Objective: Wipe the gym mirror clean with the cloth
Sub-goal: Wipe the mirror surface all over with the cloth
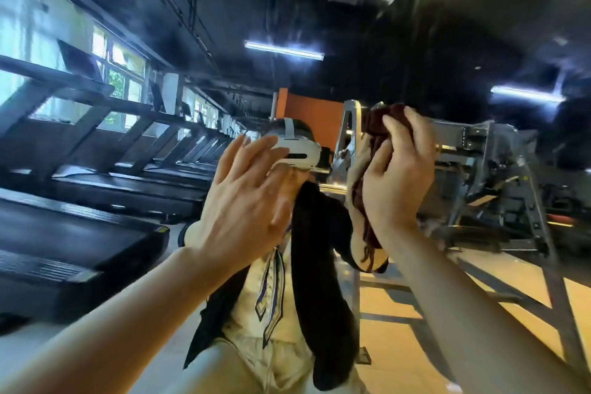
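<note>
The gym mirror [415, 41] fills the whole view in front of me and reflects the room and a person in a white headset. My right hand [396, 169] is raised against the glass and grips a bunched dark maroon cloth [380, 128], whose tail hangs down below my wrist. My left hand [246, 195] is held up beside it with fingers straight and spread, flat toward the mirror at head height. I cannot tell if the left palm touches the glass.
Reflected in the mirror are a row of black treadmills [96, 201] under windows on the left, a grey metal weight machine [479, 169] on the right, an orange wall panel [313, 115], ceiling strip lights and a yellowish floor.
</note>
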